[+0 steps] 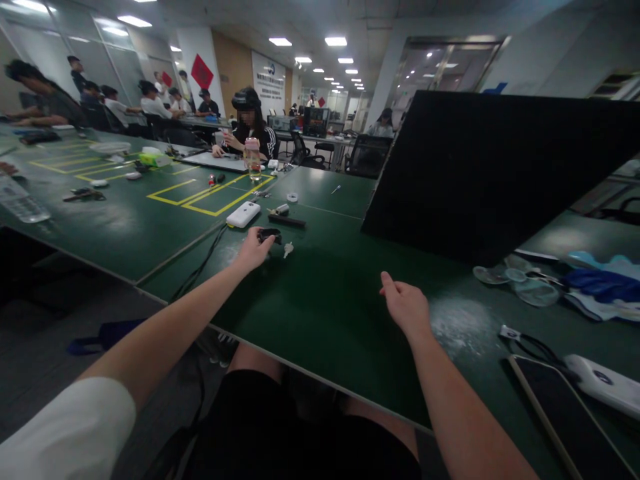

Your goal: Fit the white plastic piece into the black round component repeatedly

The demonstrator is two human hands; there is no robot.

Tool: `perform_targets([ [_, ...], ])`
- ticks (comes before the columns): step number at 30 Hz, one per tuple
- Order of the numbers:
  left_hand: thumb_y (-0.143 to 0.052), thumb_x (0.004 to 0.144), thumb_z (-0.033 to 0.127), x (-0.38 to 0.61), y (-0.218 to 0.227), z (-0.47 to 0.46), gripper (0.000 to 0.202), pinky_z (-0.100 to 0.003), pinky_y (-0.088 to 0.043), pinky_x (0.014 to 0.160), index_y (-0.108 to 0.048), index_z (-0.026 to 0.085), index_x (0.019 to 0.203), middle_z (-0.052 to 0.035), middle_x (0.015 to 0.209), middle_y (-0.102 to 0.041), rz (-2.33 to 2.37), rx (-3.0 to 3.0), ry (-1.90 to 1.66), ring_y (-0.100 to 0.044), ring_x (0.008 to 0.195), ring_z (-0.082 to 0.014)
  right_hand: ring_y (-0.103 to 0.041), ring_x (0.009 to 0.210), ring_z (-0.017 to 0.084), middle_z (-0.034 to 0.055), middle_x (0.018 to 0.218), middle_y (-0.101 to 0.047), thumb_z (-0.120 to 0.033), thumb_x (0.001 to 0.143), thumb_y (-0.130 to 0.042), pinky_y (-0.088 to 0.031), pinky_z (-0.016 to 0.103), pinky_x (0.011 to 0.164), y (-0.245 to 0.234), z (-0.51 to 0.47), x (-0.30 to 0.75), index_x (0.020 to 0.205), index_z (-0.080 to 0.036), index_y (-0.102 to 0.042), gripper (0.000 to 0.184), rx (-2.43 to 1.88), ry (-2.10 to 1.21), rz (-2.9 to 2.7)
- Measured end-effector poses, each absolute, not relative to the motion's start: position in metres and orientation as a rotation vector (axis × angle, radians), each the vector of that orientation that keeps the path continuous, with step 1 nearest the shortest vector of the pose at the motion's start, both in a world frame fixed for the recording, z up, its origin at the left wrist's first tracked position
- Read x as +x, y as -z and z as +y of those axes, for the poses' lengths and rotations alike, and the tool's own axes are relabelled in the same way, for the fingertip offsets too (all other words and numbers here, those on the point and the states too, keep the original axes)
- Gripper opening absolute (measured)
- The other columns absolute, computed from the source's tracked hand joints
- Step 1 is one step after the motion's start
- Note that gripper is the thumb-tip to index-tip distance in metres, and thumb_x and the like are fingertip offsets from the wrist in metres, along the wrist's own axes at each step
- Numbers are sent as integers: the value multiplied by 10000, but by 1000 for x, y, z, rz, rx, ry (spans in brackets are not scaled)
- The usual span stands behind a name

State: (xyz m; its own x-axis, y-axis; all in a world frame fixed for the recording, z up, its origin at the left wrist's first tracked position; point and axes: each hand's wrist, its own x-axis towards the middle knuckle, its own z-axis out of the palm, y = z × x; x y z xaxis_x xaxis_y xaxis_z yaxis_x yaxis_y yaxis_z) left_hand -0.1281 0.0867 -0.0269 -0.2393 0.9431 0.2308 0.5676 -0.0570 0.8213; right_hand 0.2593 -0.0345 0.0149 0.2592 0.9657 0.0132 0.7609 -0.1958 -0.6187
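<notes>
My left hand (254,251) is closed on a small black curved object (271,235), low over the green table; its kind is not clear. Just right of those fingers lies a small bunch of silver keys (289,249). Behind the hand are a flat black bar (287,221) and a small silver cylinder (282,209). My right hand (407,305) hovers over the table's near right part, its fingers curled in and thumb up, with no object showing in it. The fingertips of that hand are partly hidden.
A large black panel (480,173) stands tilted on the right. A white power bank (243,215) with a cable lies on the left. Near the right edge are a phone (565,413), another white device (605,383) and clear fan blades (530,287). Across the table sits a person (250,127) by a bottle (253,160).
</notes>
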Motion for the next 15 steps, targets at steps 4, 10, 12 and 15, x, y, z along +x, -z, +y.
perform_targets([
  [4, -568, 942, 463, -81, 28, 93, 515, -366, -503, 922, -440, 173, 1347, -136, 1173, -688, 1635, 1653, -1182, -676, 977, -209, -582, 593, 218, 68, 620, -617, -743, 945, -284, -410, 340, 562, -16, -35, 261, 788, -198, -695, 700, -1997, -530, -1492],
  [10, -527, 959, 494, 3, 15, 74, 532, -412, -492, 957, -412, 173, 1367, -159, 1197, -675, 1490, 1796, -995, -665, 1055, -265, -622, 682, 219, 80, 732, -673, -706, 975, -222, -412, 329, 605, -11, -32, 268, 869, -190, -710, 718, -1997, -474, -1418],
  [12, -523, 960, 504, 33, 12, 59, 541, -399, -508, 925, -404, 179, 1376, -161, 1190, -674, 1396, 1753, -951, -669, 1032, -265, -639, 736, 222, 85, 805, -701, -634, 1003, -232, -417, 325, 626, -10, -31, 269, 922, -192, -710, 656, -2014, -448, -1411],
  [15, -484, 963, 556, 74, 4, 34, 587, -375, -545, 795, -363, 197, 1411, -161, 1157, -671, 1236, 1598, -882, -684, 901, -244, -655, 818, 227, 95, 920, -723, -504, 1019, -305, -438, 324, 670, -8, -30, 268, 1004, -198, -706, 505, -2026, -432, -1491],
])
